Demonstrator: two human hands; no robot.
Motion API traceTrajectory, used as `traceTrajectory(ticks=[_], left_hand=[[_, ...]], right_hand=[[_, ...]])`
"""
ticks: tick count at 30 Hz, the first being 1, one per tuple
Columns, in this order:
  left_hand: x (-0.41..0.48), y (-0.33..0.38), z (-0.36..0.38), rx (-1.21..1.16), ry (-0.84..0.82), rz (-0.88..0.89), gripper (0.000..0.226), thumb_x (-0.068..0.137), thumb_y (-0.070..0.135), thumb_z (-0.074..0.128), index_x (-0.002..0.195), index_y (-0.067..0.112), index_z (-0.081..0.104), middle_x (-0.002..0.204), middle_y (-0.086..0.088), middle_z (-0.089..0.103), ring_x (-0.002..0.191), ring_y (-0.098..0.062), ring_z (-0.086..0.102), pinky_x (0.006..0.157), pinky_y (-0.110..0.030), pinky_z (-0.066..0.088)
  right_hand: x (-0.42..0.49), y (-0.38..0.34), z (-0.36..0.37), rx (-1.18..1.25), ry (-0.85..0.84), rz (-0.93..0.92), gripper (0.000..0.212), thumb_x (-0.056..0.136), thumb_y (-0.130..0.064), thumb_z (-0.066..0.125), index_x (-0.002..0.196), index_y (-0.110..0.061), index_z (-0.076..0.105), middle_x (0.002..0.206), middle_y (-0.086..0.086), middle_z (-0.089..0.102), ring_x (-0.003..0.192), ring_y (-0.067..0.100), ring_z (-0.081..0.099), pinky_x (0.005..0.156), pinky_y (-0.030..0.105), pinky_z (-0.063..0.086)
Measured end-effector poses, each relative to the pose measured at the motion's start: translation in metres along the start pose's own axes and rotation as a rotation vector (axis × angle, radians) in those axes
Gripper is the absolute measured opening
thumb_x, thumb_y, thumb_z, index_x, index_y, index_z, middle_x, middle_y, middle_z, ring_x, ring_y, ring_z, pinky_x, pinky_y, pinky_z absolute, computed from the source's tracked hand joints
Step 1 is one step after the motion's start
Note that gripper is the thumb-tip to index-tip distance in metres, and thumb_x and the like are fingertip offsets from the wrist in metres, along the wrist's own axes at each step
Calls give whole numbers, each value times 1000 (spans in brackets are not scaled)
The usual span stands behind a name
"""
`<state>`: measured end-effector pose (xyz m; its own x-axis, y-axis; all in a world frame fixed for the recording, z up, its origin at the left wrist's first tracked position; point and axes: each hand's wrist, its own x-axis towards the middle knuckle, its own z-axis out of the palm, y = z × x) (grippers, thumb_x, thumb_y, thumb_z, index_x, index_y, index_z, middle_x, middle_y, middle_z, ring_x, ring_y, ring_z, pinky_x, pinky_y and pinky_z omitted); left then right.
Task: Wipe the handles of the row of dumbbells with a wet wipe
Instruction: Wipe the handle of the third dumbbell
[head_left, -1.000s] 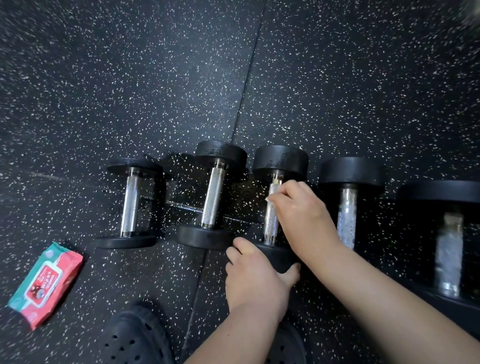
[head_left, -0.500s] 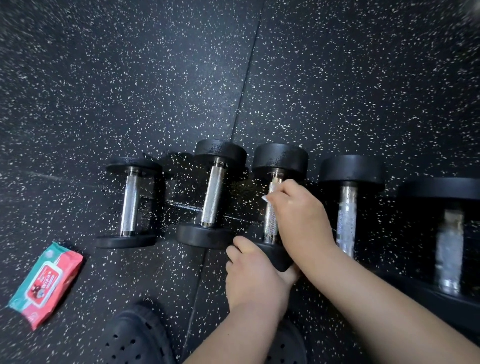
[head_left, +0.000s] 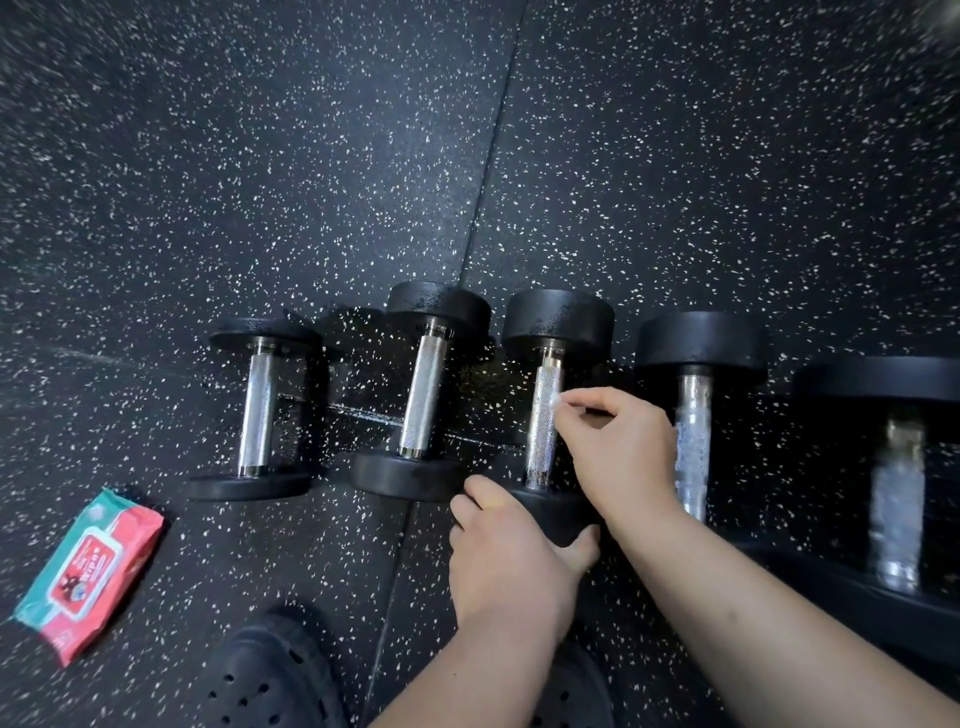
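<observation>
Several black dumbbells with knurled chrome handles lie in a row on the speckled rubber floor. My left hand (head_left: 506, 556) grips the near head of the third dumbbell (head_left: 557, 322) from the left. My right hand (head_left: 618, 452) pinches a small white wet wipe (head_left: 554, 402) against the right side of that dumbbell's handle (head_left: 543, 431), about midway along it. Most of the wipe is hidden in my fingers. To the left lie the first dumbbell (head_left: 257, 415) and the second dumbbell (head_left: 423, 395). The fourth dumbbell (head_left: 693, 441) and the fifth dumbbell (head_left: 898, 493) lie to the right.
A red and teal pack of wet wipes (head_left: 91, 566) lies on the floor at the lower left. My black perforated clog (head_left: 270, 680) shows at the bottom edge. A seam between floor mats (head_left: 488, 171) runs from the top down past the second dumbbell.
My right hand has slid off the top of the third dumbbell's handle to its right side and lower, uncovering the handle. My left hand has stayed on the near head.
</observation>
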<state>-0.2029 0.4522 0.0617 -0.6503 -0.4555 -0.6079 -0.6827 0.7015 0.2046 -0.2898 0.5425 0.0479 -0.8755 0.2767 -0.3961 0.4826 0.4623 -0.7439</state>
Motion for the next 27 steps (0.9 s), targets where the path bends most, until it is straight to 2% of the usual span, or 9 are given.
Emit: traceTrajectory(ticks=[2,4,9,12,15,17,21,23,27], left_hand=[[0,0,0,1,-1,1,107,60,83,76,128,14,31,123,-4,46,111,-29,60,90,-41,54],[0,1,0,6,-1,4,105,61,83,76,126,14,32,122,-4,46,111,-30,60,90,-41,54],[-1,1,-1,17,1,1,106,61,84,75,128,14,32,124,-4,46,111,-29,60,91,-41,54],[-2,1,-2,22,-2,4,104,63,83,76,128,15,31,125,-4,46,111,-29,60,91,-41,54],[-2,1,-2,19,1,4,105,62,82,77,129,15,31,126,-4,46,111,-30,61,92,-42,54],[-2,1,-2,19,2,1,108,62,82,77,132,14,31,127,-5,47,111,-30,61,92,-42,54],[-2,2,-2,33,2,0,110,63,82,77,135,12,31,129,-5,46,113,-29,60,93,-40,53],[-2,2,-2,32,1,-2,110,64,82,77,135,12,31,129,-5,46,113,-29,60,92,-40,53],[-2,2,-3,34,-4,-9,111,63,82,77,136,12,31,129,-5,46,113,-29,60,93,-41,54]], right_hand=[[-2,-1,1,33,-18,18,5,85,-40,81,86,-36,81,75,-23,75,76,-5,70,79,27,57],[0,4,3,97,-15,32,3,89,-32,82,88,-33,79,81,-22,77,77,-4,72,82,30,60],[7,21,20,380,-54,215,24,97,-10,73,109,-31,73,101,-8,79,93,10,76,91,40,63],[19,17,26,625,-235,458,31,102,8,56,125,-10,67,111,7,77,99,17,76,85,32,64],[30,13,20,807,-456,590,41,100,20,40,125,-4,63,111,22,77,98,22,78,74,31,65],[32,13,16,832,-450,624,37,100,18,44,123,-2,65,107,19,78,95,22,77,74,31,63],[29,13,12,804,-217,607,24,94,13,67,111,-3,71,99,13,79,93,19,77,89,35,62],[30,11,12,783,-214,591,27,95,15,63,113,-4,69,104,14,78,98,21,76,93,36,61],[35,3,21,839,-400,655,38,102,19,34,123,4,62,107,27,74,91,29,78,85,41,62]])
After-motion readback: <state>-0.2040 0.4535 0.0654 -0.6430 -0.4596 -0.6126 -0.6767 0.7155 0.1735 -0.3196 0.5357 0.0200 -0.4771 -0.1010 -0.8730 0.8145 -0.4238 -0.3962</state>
